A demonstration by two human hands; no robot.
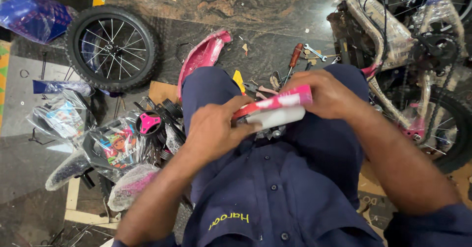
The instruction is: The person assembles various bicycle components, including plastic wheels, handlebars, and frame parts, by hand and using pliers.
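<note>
Both hands gripping pink-and-white bike part (pixel 275 110) over lap. Long axis running left-right, right end slightly higher. Left hand (pixel 214 129) clasping lower-left end, right hand (pixel 327 95) closing over upper-right end; both equally near.

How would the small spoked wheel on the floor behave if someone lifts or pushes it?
The wheel lies flat, so a push would probably slide it, not roll it. Set upright, it would likely roll or tip. Its thin spokes and small tyre suggest it is fairly light and stiff.
</note>
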